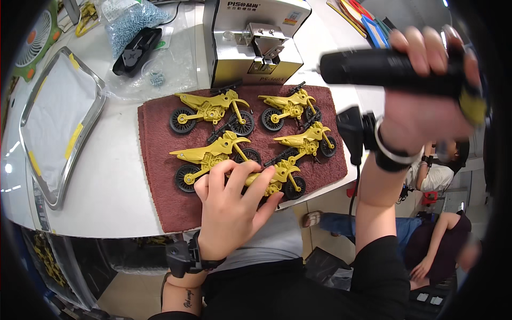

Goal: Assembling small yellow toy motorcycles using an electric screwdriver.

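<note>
My left hand (228,210) is closed over a yellow toy motorcycle (284,178) at the near edge of a brown towel (156,176). Its fingers cover the bike's rear part, while the front wheel shows. Raised at the upper right, my right hand (421,106) grips a black electric screwdriver (368,68). The driver's tip points left, above the table and apart from the bikes. Several more yellow toy motorcycles with black wheels lie on the towel, among them one at the back left (213,109), one at the back right (290,108) and one beside my left hand (205,154).
A screw feeder machine (226,58) stands behind the towel. To its left are a bag of bluish screws (130,29) and a black holder (137,52). A metal tray (61,128) lies far left, near a green fan (37,42). Other people (437,240) are at the right.
</note>
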Tool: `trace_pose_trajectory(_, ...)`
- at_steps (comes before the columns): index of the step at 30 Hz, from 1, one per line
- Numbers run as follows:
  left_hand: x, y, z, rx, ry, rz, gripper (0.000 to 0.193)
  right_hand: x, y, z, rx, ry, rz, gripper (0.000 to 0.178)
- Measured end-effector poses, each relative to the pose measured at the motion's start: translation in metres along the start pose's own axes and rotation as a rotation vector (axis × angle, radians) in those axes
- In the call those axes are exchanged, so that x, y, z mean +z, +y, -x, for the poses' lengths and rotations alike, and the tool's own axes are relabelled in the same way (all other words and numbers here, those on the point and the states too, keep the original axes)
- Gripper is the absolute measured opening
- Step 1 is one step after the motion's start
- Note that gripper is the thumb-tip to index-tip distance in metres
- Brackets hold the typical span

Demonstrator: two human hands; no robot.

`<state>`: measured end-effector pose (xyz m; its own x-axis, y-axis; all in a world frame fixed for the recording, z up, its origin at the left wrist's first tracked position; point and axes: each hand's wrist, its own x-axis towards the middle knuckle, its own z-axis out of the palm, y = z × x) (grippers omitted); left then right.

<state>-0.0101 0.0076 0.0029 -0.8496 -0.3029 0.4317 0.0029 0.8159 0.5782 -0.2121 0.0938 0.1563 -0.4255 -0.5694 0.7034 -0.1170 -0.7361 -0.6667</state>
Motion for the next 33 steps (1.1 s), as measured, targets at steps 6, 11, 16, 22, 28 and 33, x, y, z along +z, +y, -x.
trace_pose_trajectory(6,-0.005,-0.005,0.003,0.015,-0.048,-0.016,0.04,0.025,0.05,-0.038,-0.061,0.208,0.265,0.031)
trace_pose_trajectory(11,-0.007,-0.004,0.001,0.014,-0.047,0.028,0.039,0.018,0.068,-0.04,-0.016,0.196,0.237,0.036)
trace_pose_trajectory(16,-0.005,-0.002,0.0,0.032,-0.043,0.037,0.04,-0.008,0.086,-0.041,-0.024,0.116,0.275,0.031)
trace_pose_trajectory(22,-0.005,-0.007,0.003,0.01,-0.039,0.013,0.041,0.025,0.06,-0.023,0.145,0.228,0.103,0.031)
trace_pose_trajectory(28,-0.005,-0.003,0.001,0.002,-0.042,0.008,0.039,0.03,-0.007,0.048,0.327,-0.027,0.109,0.021)
trace_pose_trajectory(33,-0.005,-0.007,0.004,-0.027,-0.061,0.022,0.039,0.039,-0.011,0.076,0.285,-0.001,0.184,0.024)
